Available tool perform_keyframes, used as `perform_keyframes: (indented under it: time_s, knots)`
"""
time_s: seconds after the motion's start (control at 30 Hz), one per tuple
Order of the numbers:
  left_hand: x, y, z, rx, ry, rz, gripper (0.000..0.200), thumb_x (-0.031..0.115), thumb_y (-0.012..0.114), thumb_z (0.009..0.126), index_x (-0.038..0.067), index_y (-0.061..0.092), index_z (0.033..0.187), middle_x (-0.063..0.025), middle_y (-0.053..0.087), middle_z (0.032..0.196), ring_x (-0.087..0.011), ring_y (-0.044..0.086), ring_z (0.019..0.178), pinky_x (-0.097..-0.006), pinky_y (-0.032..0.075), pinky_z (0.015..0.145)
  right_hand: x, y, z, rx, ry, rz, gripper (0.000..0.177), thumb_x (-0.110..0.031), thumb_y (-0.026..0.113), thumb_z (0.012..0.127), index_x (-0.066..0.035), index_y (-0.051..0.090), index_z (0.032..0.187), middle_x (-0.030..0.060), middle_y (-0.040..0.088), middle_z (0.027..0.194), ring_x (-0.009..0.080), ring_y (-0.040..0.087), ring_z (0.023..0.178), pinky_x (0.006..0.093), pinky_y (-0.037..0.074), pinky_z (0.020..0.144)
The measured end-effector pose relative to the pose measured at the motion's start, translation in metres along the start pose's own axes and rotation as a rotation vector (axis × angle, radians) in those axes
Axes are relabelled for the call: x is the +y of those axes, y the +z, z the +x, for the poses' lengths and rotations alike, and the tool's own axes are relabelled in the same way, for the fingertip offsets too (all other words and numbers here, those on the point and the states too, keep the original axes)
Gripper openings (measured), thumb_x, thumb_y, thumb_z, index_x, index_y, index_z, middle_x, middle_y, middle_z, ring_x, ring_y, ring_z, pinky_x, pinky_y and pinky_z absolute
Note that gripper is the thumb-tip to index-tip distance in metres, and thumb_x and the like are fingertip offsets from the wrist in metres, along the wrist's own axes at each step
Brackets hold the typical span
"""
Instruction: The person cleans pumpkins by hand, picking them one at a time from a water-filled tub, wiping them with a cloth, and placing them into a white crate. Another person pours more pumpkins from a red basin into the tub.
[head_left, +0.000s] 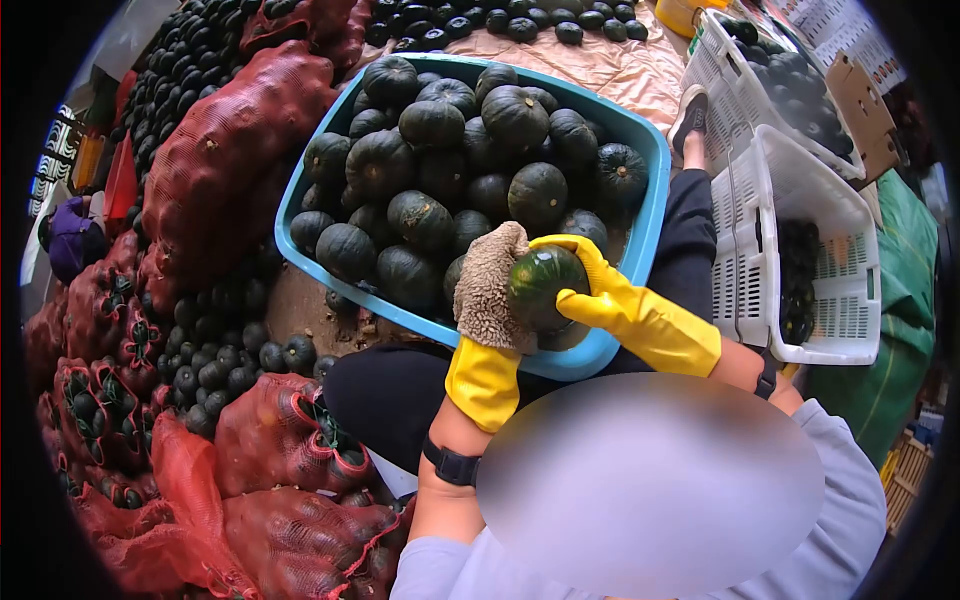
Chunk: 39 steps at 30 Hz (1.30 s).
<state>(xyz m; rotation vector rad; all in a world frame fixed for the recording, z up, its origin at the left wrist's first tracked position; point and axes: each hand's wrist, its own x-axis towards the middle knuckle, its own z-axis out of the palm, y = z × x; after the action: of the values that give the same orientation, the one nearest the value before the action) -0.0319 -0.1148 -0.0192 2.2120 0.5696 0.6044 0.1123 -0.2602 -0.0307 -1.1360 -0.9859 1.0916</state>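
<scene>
A dark green kabocha squash (546, 288), wet and shiny, is held over the near edge of the blue tub (440, 326). My right hand (600, 285), in a yellow rubber glove, wraps round its right side with the thumb across the front. On the squash's left side is my left hand (490, 335), also yellow-gloved, with a brown fluffy cloth (488, 285) over its fingers. That cloth presses against the squash and hides the fingers beneath it. Many more kabocha squashes (422, 220) are heaped in the tub beyond my hands.
White plastic crates (825, 345) stand at the right, holding dark squashes, beside a green sheet (890, 270). Red mesh sacks (225, 150) full of squashes fill the left, with loose squashes (212, 375) on the floor between. A person in purple (75, 240) is at far left.
</scene>
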Motion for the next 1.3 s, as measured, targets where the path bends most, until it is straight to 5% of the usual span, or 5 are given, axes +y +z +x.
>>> perform_keyframes:
  time_s: [0.27,0.53,0.8,1.13,1.3]
  knots:
    - [0.022,0.015,0.009,0.020,-0.035,0.071,0.050,0.019,0.091,0.063,0.009,0.061,0.102,-0.0185,0.066,0.096,-0.0455,0.064,0.095,-0.0499,0.052,0.085,0.011,0.023,0.003,0.360,-0.221,-0.845,0.080,-0.010,0.084,0.086,-0.008,0.045,0.156,0.0234,0.058,0.145,0.0404,0.061,0.131,0.0432,0.048,0.115]
    - [0.008,0.005,0.019,-0.149,-0.227,0.010,0.030,0.025,0.082,0.087,0.007,0.058,0.086,-0.0211,0.061,0.083,-0.0468,0.063,0.088,-0.0498,0.051,0.077,0.002,-0.005,-0.002,0.025,-0.342,-0.701,0.084,-0.008,0.086,0.080,-0.007,0.047,0.154,0.0232,0.054,0.151,0.0408,0.057,0.138,0.0432,0.045,0.118]
    - [0.005,0.010,0.019,-0.160,-0.014,0.100,0.033,0.027,0.086,0.080,0.008,0.063,0.092,-0.0203,0.066,0.087,-0.0453,0.067,0.090,-0.0499,0.054,0.080,-0.030,0.019,-0.004,0.021,0.135,-0.966,0.100,-0.004,0.083,0.079,-0.015,0.036,0.167,0.0185,0.063,0.138,0.0371,0.064,0.126,0.0426,0.048,0.114]
    - [0.025,0.005,0.029,-0.351,-0.403,0.156,0.053,0.031,0.088,0.062,0.006,0.069,0.105,-0.0200,0.073,0.095,-0.0417,0.073,0.093,-0.0494,0.060,0.089,0.009,-0.015,-0.020,0.179,0.261,0.458,0.083,-0.006,0.075,0.089,-0.008,0.041,0.164,0.0089,0.060,0.148,0.0190,0.060,0.132,0.0356,0.045,0.117]
    - [-0.013,0.000,0.007,-0.106,-0.285,-0.917,0.028,0.012,0.047,0.105,-0.012,0.057,0.112,-0.0260,0.072,0.098,-0.0329,0.074,0.076,-0.0359,0.065,0.070,-0.015,-0.016,-0.023,0.076,0.081,-1.139,0.083,-0.011,0.085,0.080,-0.015,0.051,0.156,0.0187,0.065,0.129,0.0393,0.064,0.124,0.0427,0.053,0.107]
